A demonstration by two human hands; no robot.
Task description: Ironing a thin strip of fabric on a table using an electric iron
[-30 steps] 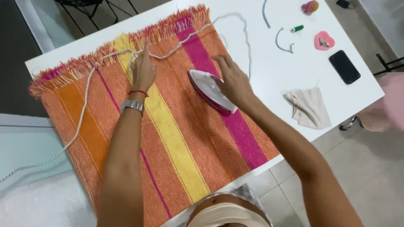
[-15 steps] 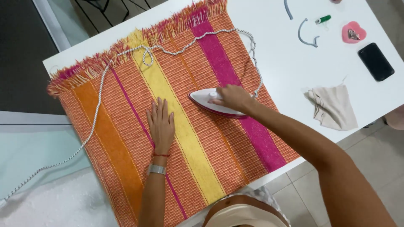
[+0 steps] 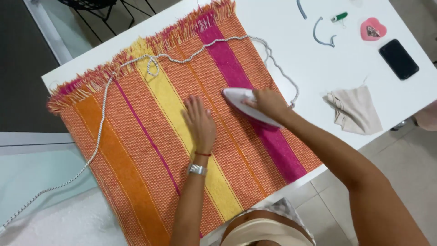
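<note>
My right hand (image 3: 268, 102) is closed around the handle of the iron (image 3: 248, 107), fingers wrapped over its top. My left hand (image 3: 200, 123) lies flat and released, palm down with the fingers spread, pressing on the rug (image 3: 136, 150) just beside the iron's tip. A silver watch (image 3: 197, 169) and a thin red band sit on that wrist.

The rug is woven in orange, yellow and pink stripes with a fringe along its far edge, and it covers most of the white table (image 3: 291, 50). The iron stands on the wide pink stripe, near the rug's right side. A braided cord (image 3: 102, 118) runs from behind the iron, along the fringe, loops once, then trails down over the rug's left side and off the table. On the bare tabletop to the right lie a crumpled beige cloth (image 3: 355, 109), a black phone (image 3: 398, 58), a pink heart-shaped dish (image 3: 373, 29) and a small green clip (image 3: 339, 17). Below is pale tiled floor, with a dark floor strip at far left.

The iron's long axis lies across the stripes, its pointed tip aimed left toward my flat hand, its heel under my right palm.

Since half a second ago, my left hand has moved up closer to the iron; it had been lower on the yellow stripe.
</note>
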